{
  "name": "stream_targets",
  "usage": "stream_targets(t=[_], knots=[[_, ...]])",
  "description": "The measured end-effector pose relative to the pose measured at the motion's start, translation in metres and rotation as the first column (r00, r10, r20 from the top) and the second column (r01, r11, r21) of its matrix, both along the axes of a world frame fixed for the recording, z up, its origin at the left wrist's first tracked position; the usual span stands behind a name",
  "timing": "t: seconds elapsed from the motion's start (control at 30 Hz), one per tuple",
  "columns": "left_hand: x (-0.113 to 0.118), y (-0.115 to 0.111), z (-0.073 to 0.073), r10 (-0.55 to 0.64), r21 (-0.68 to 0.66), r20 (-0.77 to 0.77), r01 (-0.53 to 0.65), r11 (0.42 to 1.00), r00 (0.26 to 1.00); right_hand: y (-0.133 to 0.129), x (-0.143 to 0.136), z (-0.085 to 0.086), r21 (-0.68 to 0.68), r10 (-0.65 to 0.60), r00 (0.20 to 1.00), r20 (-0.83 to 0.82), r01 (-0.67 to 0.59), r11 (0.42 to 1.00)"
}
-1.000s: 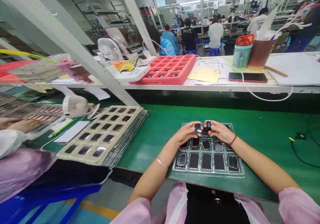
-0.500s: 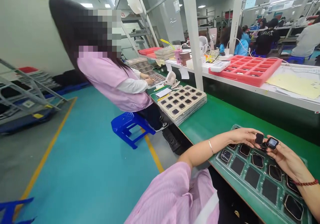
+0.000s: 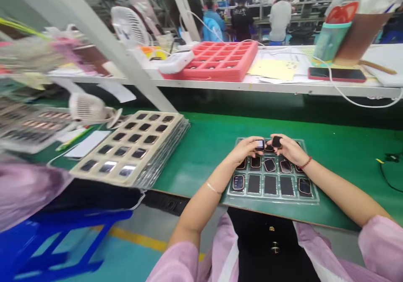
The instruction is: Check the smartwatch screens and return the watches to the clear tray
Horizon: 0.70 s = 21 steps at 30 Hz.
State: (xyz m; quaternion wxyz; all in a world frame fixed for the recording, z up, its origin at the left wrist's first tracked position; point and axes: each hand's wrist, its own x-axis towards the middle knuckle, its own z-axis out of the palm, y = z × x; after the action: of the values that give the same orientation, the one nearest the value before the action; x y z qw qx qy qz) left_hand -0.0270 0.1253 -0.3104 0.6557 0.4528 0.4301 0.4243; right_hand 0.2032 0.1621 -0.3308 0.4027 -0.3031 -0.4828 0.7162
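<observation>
My left hand [image 3: 246, 151] pinches a small smartwatch body [image 3: 260, 145] with a lit screen. In my right hand [image 3: 289, 149] is another smartwatch body [image 3: 277, 142], its face dark. Both hands are above the far rows of a clear plastic tray [image 3: 273, 199]. Several more watch bodies sit in its pockets, such as a dark one [image 3: 270, 164] in the middle row and one with white marks on its screen [image 3: 238, 182] at the near left. Three near-row pockets show flat dark rectangles [image 3: 270, 185]. My hands partly cover the far row.
Left of me, a stack of beige trays [image 3: 147, 147] holds several watches. A small fan [image 3: 88, 107] stands behind it. The shelf above carries a red divided tray [image 3: 220, 61], a phone [image 3: 336, 74] and a teal cup [image 3: 332, 42]. A co-worker's pink sleeve [image 3: 28, 193] and blue stool [image 3: 72, 240] are at left.
My view has swung right, bringing the tray toward the middle. The lit watch screen was in my right hand and the dark one in my left; now it is the reverse.
</observation>
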Motion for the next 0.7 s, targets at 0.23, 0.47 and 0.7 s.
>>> stream_targets(t=[0.23,0.47,0.7], knots=[[0.006,-0.005,0.001,0.063,0.08,-0.16,-0.05,0.996,0.985,-0.006,-0.004,0.001,0.078,0.023,0.994,0.104,-0.031,0.997],[0.015,0.013,0.016,0.072,0.106,-0.169,-0.054,0.993,0.983,0.013,0.005,0.012,-0.067,0.101,0.995,0.009,-0.1,0.993],[0.016,0.009,0.004,0.048,0.068,-0.131,-0.04,0.997,0.99,0.019,0.012,0.0,-0.036,0.161,0.986,-0.035,-0.162,0.986]])
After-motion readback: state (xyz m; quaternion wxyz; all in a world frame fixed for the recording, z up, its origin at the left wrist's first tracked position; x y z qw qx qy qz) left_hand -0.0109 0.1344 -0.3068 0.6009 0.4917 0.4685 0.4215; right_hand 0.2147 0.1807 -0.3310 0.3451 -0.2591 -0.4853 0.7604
